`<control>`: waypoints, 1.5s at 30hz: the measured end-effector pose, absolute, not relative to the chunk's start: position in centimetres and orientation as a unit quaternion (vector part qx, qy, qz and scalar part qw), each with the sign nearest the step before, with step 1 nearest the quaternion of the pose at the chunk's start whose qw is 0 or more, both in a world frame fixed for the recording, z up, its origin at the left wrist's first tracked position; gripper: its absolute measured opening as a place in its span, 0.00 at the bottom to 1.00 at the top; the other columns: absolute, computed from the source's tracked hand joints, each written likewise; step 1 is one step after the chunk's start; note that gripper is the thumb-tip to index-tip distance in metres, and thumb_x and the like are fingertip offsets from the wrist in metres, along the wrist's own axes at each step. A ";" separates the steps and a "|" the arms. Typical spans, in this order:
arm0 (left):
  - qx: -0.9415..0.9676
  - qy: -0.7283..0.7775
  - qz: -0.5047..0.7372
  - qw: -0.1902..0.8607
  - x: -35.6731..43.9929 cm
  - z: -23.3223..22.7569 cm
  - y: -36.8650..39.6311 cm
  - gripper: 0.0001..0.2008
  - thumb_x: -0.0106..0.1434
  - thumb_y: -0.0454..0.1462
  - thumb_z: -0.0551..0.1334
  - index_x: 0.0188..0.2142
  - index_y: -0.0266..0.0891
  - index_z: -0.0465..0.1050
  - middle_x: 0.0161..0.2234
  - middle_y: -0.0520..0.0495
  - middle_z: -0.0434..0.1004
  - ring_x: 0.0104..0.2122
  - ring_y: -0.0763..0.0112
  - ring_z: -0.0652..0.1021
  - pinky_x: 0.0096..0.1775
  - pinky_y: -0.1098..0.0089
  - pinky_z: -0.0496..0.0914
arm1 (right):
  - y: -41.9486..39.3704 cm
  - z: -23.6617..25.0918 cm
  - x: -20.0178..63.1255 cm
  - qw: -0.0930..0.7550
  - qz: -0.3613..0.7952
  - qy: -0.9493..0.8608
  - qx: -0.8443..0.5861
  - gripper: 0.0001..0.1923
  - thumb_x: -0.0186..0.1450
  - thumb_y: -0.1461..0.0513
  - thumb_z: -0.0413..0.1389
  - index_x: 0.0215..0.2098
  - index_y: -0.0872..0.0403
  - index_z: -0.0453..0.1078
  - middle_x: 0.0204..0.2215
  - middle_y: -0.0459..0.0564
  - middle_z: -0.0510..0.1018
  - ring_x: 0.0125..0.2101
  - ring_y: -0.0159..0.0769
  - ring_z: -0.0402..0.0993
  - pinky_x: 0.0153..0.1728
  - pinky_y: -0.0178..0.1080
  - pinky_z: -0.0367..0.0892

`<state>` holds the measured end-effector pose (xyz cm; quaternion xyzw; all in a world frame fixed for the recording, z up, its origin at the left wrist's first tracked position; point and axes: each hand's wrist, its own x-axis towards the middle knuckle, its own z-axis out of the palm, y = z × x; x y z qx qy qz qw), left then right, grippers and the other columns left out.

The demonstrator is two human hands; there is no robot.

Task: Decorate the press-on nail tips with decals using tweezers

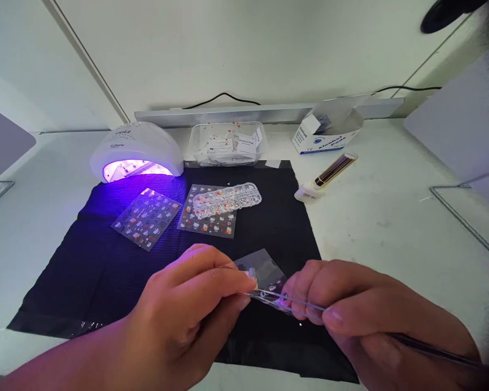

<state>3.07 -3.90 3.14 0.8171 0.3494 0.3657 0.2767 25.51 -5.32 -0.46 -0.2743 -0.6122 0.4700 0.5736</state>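
Thumb and index finger of my left hand [195, 309] are pinched together on a small translucent whitish piece [252, 278], mostly covered by the fingertips. My right hand [362, 309] is closed around metal tweezers [309, 306], whose tips reach toward the left fingertips. Between the two hands shows a clear sticker sheet [263, 263] with small printed figures; I cannot tell which fingers bear it. Two more sticker sheets, one on the left [147, 219] and one in the middle [207, 225], lie farther back on a black mat [264, 222].
A clear compartment case [228, 200] with small charms overlaps the middle sheet. Behind stand a lit white nail lamp [136, 141], a clear tub [195, 144] of alcohol pads and an open alcohol pad box [328, 133]. A gold-capped polish bottle [326, 176] leans at the mat's right edge.
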 end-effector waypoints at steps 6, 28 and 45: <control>0.821 0.343 0.373 0.264 3.1 3.1 -3.9 0.09 0.62 0.22 0.63 0.41 0.29 0.75 0.34 0.47 0.73 0.34 0.79 0.75 0.37 0.81 0.73 | -5.7 -0.3 25.5 0.577 0.463 -0.611 -0.280 0.08 0.69 0.62 0.57 0.39 0.51 0.79 0.32 0.52 0.79 0.34 0.40 0.79 0.37 0.42 0.79; 0.827 0.336 0.365 0.265 3.1 3.1 -3.8 0.10 0.61 0.21 0.62 0.40 0.30 0.75 0.33 0.48 0.72 0.32 0.78 0.73 0.34 0.78 0.73 | -5.2 0.1 25.2 0.578 0.457 -0.613 -0.284 0.08 0.68 0.62 0.58 0.39 0.50 0.81 0.29 0.51 0.80 0.31 0.39 0.79 0.35 0.42 0.79; 0.822 0.354 0.351 0.277 3.2 3.1 -3.9 0.12 0.61 0.22 0.62 0.41 0.35 0.74 0.33 0.48 0.74 0.31 0.75 0.75 0.31 0.75 0.75 | -5.0 -0.1 24.8 0.585 0.502 -0.577 -0.271 0.09 0.67 0.60 0.58 0.40 0.47 0.82 0.25 0.49 0.76 0.27 0.38 0.75 0.27 0.40 0.75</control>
